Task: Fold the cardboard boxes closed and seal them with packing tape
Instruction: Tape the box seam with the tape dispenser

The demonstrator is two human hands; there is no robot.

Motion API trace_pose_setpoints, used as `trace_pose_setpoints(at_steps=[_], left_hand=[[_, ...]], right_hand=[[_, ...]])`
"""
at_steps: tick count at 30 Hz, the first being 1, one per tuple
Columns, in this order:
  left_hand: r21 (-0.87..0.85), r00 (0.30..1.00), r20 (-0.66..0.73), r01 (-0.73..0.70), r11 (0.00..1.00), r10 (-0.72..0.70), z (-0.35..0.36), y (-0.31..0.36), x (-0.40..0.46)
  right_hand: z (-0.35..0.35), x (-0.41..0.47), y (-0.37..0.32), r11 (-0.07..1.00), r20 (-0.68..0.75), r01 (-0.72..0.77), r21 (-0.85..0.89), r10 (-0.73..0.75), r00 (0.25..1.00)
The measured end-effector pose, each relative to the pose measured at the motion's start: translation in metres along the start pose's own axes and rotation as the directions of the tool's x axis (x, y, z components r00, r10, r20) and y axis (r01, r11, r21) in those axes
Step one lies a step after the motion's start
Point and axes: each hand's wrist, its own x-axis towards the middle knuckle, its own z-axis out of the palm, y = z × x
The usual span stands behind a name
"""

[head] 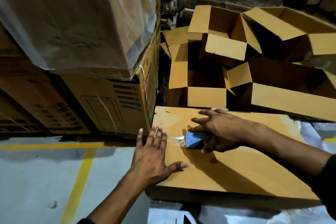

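Left hand (152, 152) lies flat, fingers spread wide, pressing clear tape (172, 139) at closed cardboard box's (236, 169) left edge. Right hand (218, 132) grips blue tape dispenser (192, 141) on box top, upper fingers splayed. Open empty boxes (245, 56) piled behind.

Counted on the warehouse floor

One closed cardboard box (236, 165) lies in front, four open empty boxes (205, 85) (225, 38) (294, 29) (291, 87) sit behind it, two stacked printed cartons (109, 100) (72, 14) stand left, with one blue tape dispenser (192, 141) and two hands (152, 152) (220, 132).
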Motion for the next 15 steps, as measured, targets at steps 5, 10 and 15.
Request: trace_pose_setpoints(at_steps=[5, 10, 15], left_hand=[[-0.123, 0.998, 0.032, -0.059, 0.991, 0.063, 0.000, 0.046, 0.015], [-0.122, 0.998, -0.007, -0.070, 0.990, 0.069, 0.006, 0.044, 0.012], [-0.094, 0.998, -0.025, -0.066, 0.993, 0.064, 0.015, 0.000, -0.003]], right_hand=[[0.007, -0.010, 0.020, 0.987, -0.103, -0.064, 0.150, 0.080, 0.991], [0.016, -0.007, 0.030, 0.970, -0.132, -0.020, 0.244, 0.054, 0.990], [0.009, 0.010, 0.005, 0.973, -0.180, 0.102, 0.207, -0.064, 0.982]])
